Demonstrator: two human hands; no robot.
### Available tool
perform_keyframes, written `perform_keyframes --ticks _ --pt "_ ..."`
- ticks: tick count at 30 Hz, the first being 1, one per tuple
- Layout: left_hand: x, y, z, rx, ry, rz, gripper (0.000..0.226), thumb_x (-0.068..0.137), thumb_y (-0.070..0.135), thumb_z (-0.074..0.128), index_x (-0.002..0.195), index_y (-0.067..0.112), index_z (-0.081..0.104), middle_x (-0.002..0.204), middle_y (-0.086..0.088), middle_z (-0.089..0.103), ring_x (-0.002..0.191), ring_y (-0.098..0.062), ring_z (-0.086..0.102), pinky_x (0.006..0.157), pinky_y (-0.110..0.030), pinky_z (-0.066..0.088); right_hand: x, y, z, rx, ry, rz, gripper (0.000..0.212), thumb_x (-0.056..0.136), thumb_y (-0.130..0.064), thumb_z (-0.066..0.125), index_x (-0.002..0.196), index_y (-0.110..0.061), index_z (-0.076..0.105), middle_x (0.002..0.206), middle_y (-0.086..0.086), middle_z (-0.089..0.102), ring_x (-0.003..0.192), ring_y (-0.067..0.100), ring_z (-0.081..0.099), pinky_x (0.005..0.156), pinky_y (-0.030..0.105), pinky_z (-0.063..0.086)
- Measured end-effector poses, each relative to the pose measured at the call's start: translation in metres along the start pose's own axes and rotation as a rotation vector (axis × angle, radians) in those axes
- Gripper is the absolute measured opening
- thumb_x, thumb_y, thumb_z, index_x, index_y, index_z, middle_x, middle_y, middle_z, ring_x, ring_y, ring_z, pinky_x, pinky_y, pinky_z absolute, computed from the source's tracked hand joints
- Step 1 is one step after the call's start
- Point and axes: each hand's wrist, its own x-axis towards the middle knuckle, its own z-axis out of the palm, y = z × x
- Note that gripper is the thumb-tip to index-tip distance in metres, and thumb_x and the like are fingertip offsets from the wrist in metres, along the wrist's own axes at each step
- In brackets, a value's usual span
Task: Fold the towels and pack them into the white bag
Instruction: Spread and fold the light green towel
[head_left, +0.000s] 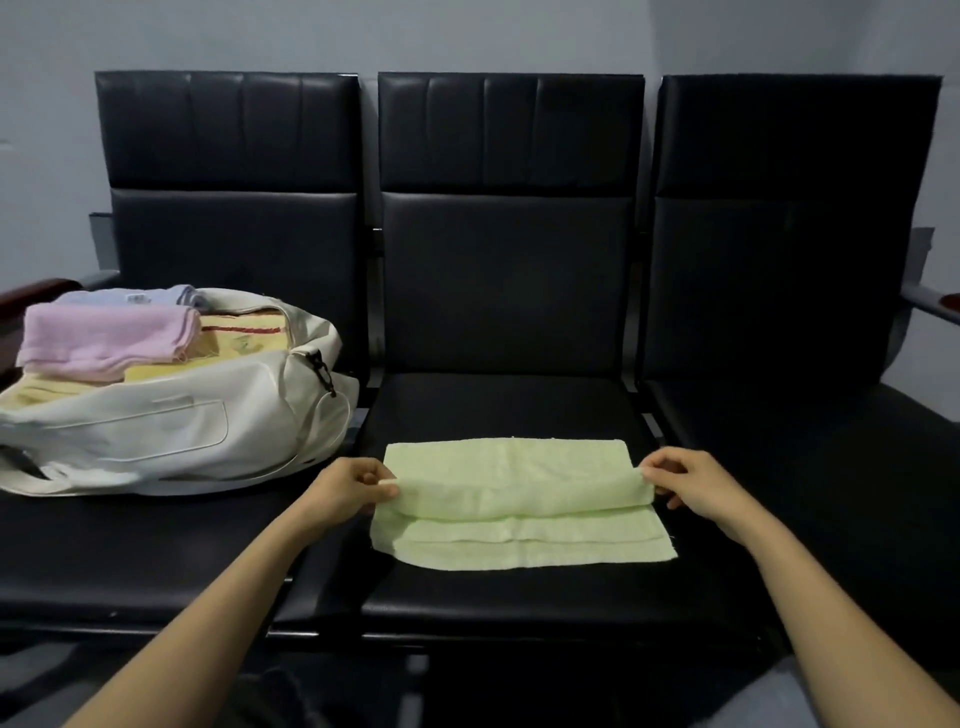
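Pale green terry towel (519, 499) on the black padded seat (519, 592), beside the open white fabric bag (156, 436), each end pinched by left hand (348, 491) and right hand (691, 486) mid-fold; uneven pulling would likely skew the edges

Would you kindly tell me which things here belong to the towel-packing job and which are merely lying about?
Belonging to the job:
- green towel, pinched at its fold by the left hand and right hand
- white bag
- pink towel, blue towel and yellow towel in its open top

Just there:
- right-hand seat
- wooden armrest
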Motion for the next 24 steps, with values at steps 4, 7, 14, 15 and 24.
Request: perform_keyframes --ticks 4,7,14,15,24 --pt "-0.003 -0.006 0.002 0.119 -0.146 -0.06 0.014 0.072 0.005 0.082 0.077 0.01 0.07 0.073 -0.004 0.062 0.07 -0.012 0.053 0.065 -0.019 0.042 -0.006 0.011 -0.006 -0.086 -0.225 0.11 0.007 0.092 -0.014 0.063 0.092 -0.011 0.07 0.092 0.006 0.069 0.081 0.016 0.064 0.065 0.023 0.05" --pt "-0.004 -0.006 0.005 0.053 -0.136 -0.141 0.025 0.072 0.026 0.084 0.076 0.008 0.067 0.072 -0.003 0.06 0.068 -0.012 0.053 0.065 -0.02 0.042 -0.008 0.015 -0.005 -0.089 -0.341 0.166 0.005 0.091 -0.013 0.063 0.091 -0.01 0.067 0.082 0.002 0.066 0.074 0.013 0.06 0.063 0.023 0.046" --pt "-0.001 -0.007 0.008 0.165 -0.028 -0.306 0.026 0.073 0.011 0.082 0.068 0.007 0.057 0.063 -0.007 0.053 0.055 -0.013 0.045 0.051 -0.022 0.035 -0.004 0.017 0.0 -0.032 -0.236 0.301 0.018 0.081 -0.015 0.076 0.087 -0.009 0.06 0.063 0.001 0.057 0.052 0.008 0.046 0.045 0.019 0.034" --pt "-0.001 -0.007 0.007 0.108 -0.076 -0.354 0.026 0.074 0.008 0.08 0.063 0.007 0.057 0.057 -0.008 0.049 0.048 -0.013 0.04 0.047 -0.02 0.033 -0.003 0.017 0.001 -0.031 -0.241 0.327 0.016 0.082 -0.013 0.074 0.089 -0.008 0.061 0.065 0.002 0.056 0.051 0.007 0.045 0.044 0.019 0.033" --pt "-0.008 0.014 -0.014 -0.427 -0.072 -0.361 0.014 0.091 0.007 0.061 0.078 0.008 0.06 0.054 0.001 0.049 0.048 -0.007 0.042 0.041 -0.014 0.037 -0.009 -0.008 -0.009 0.049 -0.12 0.331 0.008 0.084 -0.006 0.071 0.091 -0.004 0.07 0.07 0.004 0.062 0.058 0.009 0.052 0.047 0.019 0.041"
